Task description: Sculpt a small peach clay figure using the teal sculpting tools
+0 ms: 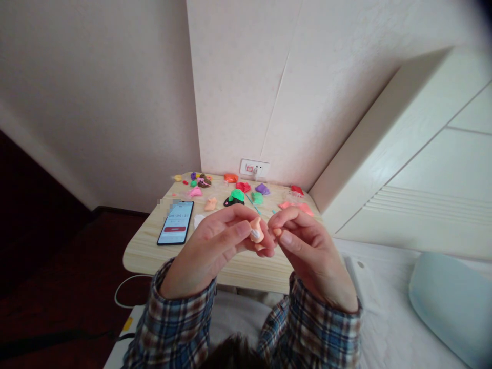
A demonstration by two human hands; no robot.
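My left hand [215, 246] pinches a small peach and white clay piece [257, 231] between thumb and fingers, held up over the near edge of a small wooden table [146, 251]. My right hand [307, 246] is closed too, its fingertips pinching a tiny bit of peach clay [277, 231] right beside the first piece. Both hands nearly touch at the fingertips. Plaid sleeves cover both wrists.
On the table lie several coloured clay lumps, among them pink [195, 192], green [237, 195], purple [263, 188] and red [243, 186], and a phone [176, 222] with a lit screen. A wall socket [254, 168] sits behind. A white cabinet [423, 169] stands right; a pale cushion [453, 302] lies lower right.
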